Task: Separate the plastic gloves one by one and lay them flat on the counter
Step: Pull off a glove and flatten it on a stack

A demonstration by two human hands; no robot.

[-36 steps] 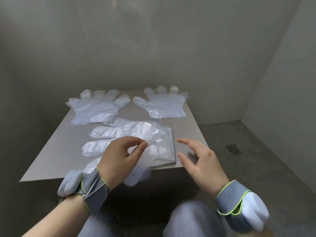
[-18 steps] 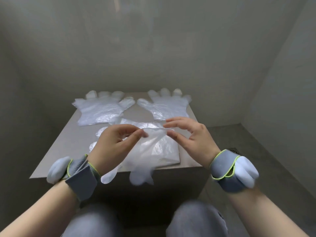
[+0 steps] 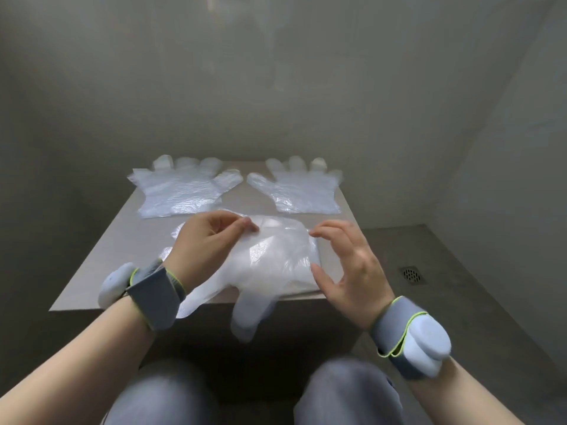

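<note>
My left hand (image 3: pixel 206 244) pinches the cuff edge of a clear plastic glove (image 3: pixel 264 280), lifted off the counter (image 3: pixel 101 265) with its fingers dangling past the front edge. My right hand (image 3: pixel 346 271) hovers at the glove's right edge, fingers spread; its fingertips are near the cuff corner, and I cannot tell whether they touch it. Beneath the lifted glove lies a stack of gloves (image 3: pixel 311 256), mostly hidden. Two separated gloves lie flat at the back: one on the left (image 3: pixel 181 191), one on the right (image 3: pixel 303 188).
The counter is small and stands against a grey wall. On the right, the floor has a round drain (image 3: pixel 411 273). My knees are under the front edge. Both wrists wear grey bands.
My left hand has lifted one glove off the stack and raised it. My right hand came up from the counter's front corner to the glove's cuff, then spread out to the right.
</note>
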